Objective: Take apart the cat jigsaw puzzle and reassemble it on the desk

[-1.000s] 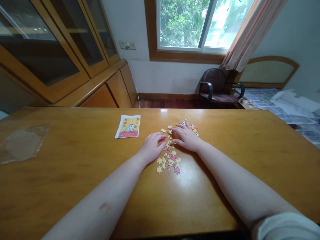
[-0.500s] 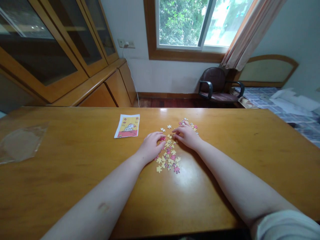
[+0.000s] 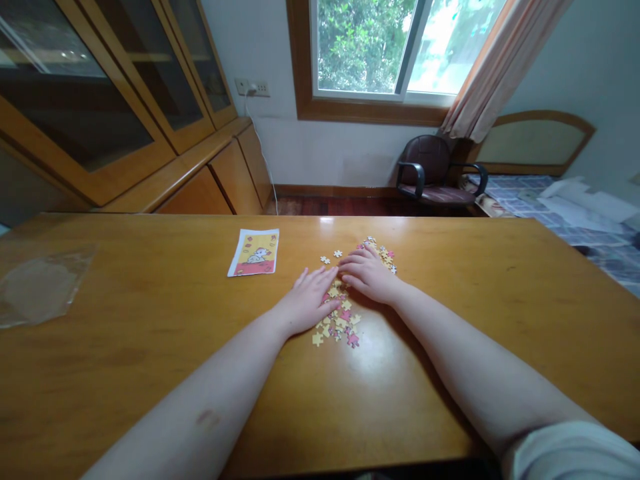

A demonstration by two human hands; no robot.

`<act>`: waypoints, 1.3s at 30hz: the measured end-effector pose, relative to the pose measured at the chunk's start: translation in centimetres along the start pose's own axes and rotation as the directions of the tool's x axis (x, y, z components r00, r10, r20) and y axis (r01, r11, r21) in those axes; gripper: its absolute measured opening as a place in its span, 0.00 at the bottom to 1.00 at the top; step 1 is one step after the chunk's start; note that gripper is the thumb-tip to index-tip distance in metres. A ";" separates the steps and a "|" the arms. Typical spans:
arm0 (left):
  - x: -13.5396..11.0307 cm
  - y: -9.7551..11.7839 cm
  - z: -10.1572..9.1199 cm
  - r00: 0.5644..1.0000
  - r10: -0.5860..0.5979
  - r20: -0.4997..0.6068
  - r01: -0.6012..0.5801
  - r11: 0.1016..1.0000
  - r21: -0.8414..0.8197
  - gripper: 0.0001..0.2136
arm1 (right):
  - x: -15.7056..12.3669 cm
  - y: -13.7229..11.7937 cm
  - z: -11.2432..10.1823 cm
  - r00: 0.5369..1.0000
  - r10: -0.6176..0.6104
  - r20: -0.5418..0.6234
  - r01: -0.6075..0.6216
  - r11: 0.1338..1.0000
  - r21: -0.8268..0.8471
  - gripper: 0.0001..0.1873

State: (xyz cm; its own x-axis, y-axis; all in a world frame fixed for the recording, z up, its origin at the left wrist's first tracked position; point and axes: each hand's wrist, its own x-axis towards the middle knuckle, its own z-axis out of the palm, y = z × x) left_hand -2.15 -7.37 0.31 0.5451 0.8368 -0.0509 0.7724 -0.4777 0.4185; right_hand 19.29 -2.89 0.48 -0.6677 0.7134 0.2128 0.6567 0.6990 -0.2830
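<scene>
Left hand (image 3: pixel 306 301) fingers splayed, right hand (image 3: pixel 367 276) curled, neither gripping, cardboard jigsaw pieces (image 3: pixel 340 313) between

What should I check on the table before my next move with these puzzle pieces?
1. Picture card lies uncovered, beside the puzzle pieces: ok.
2. Left hand and right hand lie open and palm down, not pinching anything: ok.
3. All pieces sit in one group: not ok, two loose pieces lie apart, beyond the main group.
4. Pieces stay away from the edges of the table: ok.
5. Every piece shows its picture side: cannot tell, they are small and the hands cover some.
</scene>
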 end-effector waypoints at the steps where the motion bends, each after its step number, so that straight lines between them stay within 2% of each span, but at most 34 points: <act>1: 0.0 0.0 0.0 1.000 0.005 0.012 -0.005 1.000 0.005 0.31 | 0.0 0.1 0.2 0.999 0.052 0.000 -0.052 0.998 -0.028 0.20; 3: 0.0 0.1 0.0 1.000 0.004 0.017 -0.004 1.000 0.011 0.31 | -0.1 0.3 0.6 0.990 0.140 0.019 -0.138 0.987 -0.080 0.30; 5: 0.0 0.1 0.1 1.000 -0.002 0.003 0.002 1.000 0.012 0.30 | -0.1 0.6 0.8 0.984 0.164 0.074 -0.155 0.982 -0.109 0.36; 8: 0.1 0.1 0.2 0.998 -0.002 -0.056 0.002 1.000 0.001 0.27 | 0.0 0.9 0.6 0.984 0.129 0.124 -0.115 0.986 -0.119 0.34; 11: 0.2 0.2 0.1 0.990 0.016 -0.140 -0.018 1.000 -0.015 0.21 | 0.0 0.8 0.1 0.989 0.121 0.089 -0.109 0.986 -0.127 0.30; 14: 0.3 0.3 0.0 0.976 0.028 -0.215 -0.035 0.999 -0.030 0.16 | 0.1 0.7 0.0 0.992 0.099 0.079 -0.087 0.986 -0.144 0.31; 18: 0.8 -0.2 0.2 0.949 -0.018 -0.314 0.009 0.999 -0.031 0.15 | 0.3 0.6 0.6 0.987 0.090 0.130 -0.071 0.988 -0.140 0.32; 21: 1.1 -0.8 0.4 0.929 -0.086 -0.360 0.071 0.996 -0.055 0.16 | 0.3 0.6 0.6 0.992 0.082 0.091 -0.071 0.990 -0.123 0.32; 24: 1.2 -1.2 0.3 0.914 -0.118 -0.389 0.085 0.991 -0.101 0.14 | 0.3 0.6 0.2 0.999 0.039 0.027 -0.036 0.994 -0.098 0.29; 28: 1.1 -1.7 0.2 0.893 -0.182 -0.412 0.108 0.974 -0.198 0.11 | 0.2 0.8 -0.1 0.998 0.028 -0.050 -0.031 0.998 -0.058 0.18; 31: 1.3 -2.2 0.4 0.852 -0.284 -0.440 0.164 0.942 -0.292 0.11 | 0.3 1.3 0.3 0.991 0.076 -0.111 -0.081 0.996 -0.038 0.10; 33: 1.5 -2.3 0.6 0.827 -0.324 -0.460 0.200 0.934 -0.297 0.12 | 0.4 1.5 0.7 0.982 0.123 -0.145 -0.128 0.991 -0.025 0.05; 35: 1.9 -2.3 0.5 0.838 -0.312 -0.447 0.232 0.946 -0.226 0.15 | 0.5 1.8 0.9 0.975 0.146 -0.167 -0.150 0.989 -0.012 0.04; 39: 3.2 -2.3 -0.5 0.905 -0.250 -0.345 0.267 0.964 0.000 0.19 | 0.6 2.1 1.0 0.964 0.166 -0.209 -0.171 0.985 -0.006 0.08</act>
State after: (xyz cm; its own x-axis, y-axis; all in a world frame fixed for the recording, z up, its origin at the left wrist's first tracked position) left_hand -2.32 -3.50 -0.33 0.1874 0.9688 0.1622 0.8899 -0.2373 0.3895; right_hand 19.92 -1.11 -0.95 -0.4614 0.8136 0.3538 0.7630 0.5674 -0.3097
